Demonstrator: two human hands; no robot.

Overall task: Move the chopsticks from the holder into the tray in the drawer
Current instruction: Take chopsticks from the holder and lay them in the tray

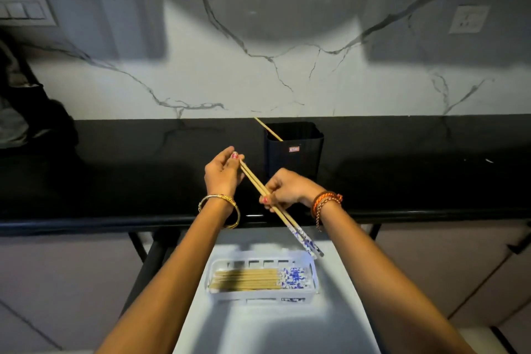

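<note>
A: What's biggest here?
B: The black counter [115, 181] under a marble wall [258, 80]; below it the open drawer [258, 325] with the white tray [311, 276], a row of chopsticks [253, 279] already in it.
A: And the holder?
B: The dark holder [293, 149] stands on the counter; one chopstick [267, 129] leans out of it.
A: The hands?
B: The right hand [284, 190] grasps a pair of chopsticks [255, 182] at mid-length above the counter edge; the left hand [222, 171] pinches their plain tips; the patterned ends hang over the tray.

Holder [293, 149] behind tray [313, 273] in drawer [339, 333]
</note>
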